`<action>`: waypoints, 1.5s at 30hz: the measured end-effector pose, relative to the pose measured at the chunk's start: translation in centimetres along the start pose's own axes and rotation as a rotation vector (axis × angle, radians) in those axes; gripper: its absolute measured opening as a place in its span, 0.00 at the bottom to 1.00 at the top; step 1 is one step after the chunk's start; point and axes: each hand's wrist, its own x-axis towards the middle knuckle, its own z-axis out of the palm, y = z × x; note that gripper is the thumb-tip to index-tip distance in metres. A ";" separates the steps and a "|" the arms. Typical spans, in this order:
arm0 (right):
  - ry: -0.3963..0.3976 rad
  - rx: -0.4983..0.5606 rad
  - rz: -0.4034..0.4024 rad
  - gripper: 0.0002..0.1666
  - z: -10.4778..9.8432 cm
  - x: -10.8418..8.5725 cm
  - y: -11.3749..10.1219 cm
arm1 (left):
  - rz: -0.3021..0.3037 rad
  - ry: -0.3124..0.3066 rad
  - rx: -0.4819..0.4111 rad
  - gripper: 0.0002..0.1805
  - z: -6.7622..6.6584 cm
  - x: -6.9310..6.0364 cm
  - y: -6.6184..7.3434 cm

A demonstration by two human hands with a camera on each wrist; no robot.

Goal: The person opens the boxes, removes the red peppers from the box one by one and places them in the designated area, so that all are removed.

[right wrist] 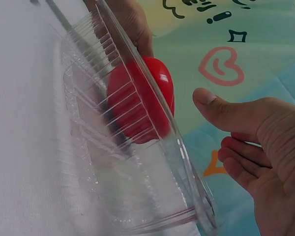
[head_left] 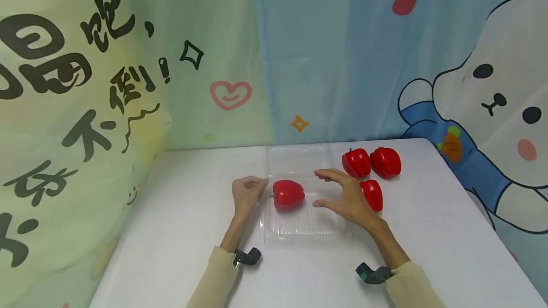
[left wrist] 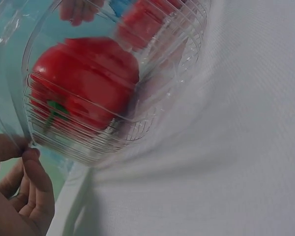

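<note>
A clear plastic clamshell box (head_left: 317, 227) lies on the table with its lid (head_left: 299, 159) folded back. One red bell pepper (head_left: 288, 195) sits on its side in the left part of the box, green stem (left wrist: 58, 109) toward the left. At the box's left edge, my left hand (left wrist: 19, 187) pinches the rim between thumb and finger. My right hand (head_left: 348, 198) hovers over the box's right side, thumb and fingers spread apart, holding nothing. In the right wrist view the right thumb (right wrist: 231, 110) is clear of the pepper.
Three more red bell peppers stand right of the box: one at the back (head_left: 356, 162), one farther right (head_left: 386, 162), and one nearer (head_left: 371, 195), partly hidden by my right hand. A printed curtain (head_left: 308, 61) hangs behind the white table (head_left: 171, 232).
</note>
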 end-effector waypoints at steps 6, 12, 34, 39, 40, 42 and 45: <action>-0.025 0.009 0.012 0.50 0.3 0.6 -0.6 | -0.004 0.008 -0.016 0.10 0.0 0.3 0.0; -0.041 0.024 0.009 0.50 1.0 0.8 -1.0 | -0.022 0.009 -0.004 0.11 0.1 0.2 -0.1; -0.106 0.049 0.036 0.48 4.1 2.0 -1.4 | -0.008 0.012 0.001 0.10 0.0 0.0 -0.2; -0.122 0.029 0.051 0.47 4.4 2.2 -1.7 | 0.007 0.015 0.002 0.11 0.0 0.0 -0.1; -0.123 0.024 0.052 0.47 4.4 2.3 -1.7 | 0.009 0.016 0.002 0.11 0.0 0.0 -0.1; -0.121 0.020 0.055 0.47 4.5 2.3 -1.8 | 0.009 0.015 0.000 0.10 0.1 0.0 -0.1; -0.117 0.019 0.063 0.48 4.6 2.3 -1.8 | 0.010 0.013 0.001 0.11 0.1 0.1 -0.1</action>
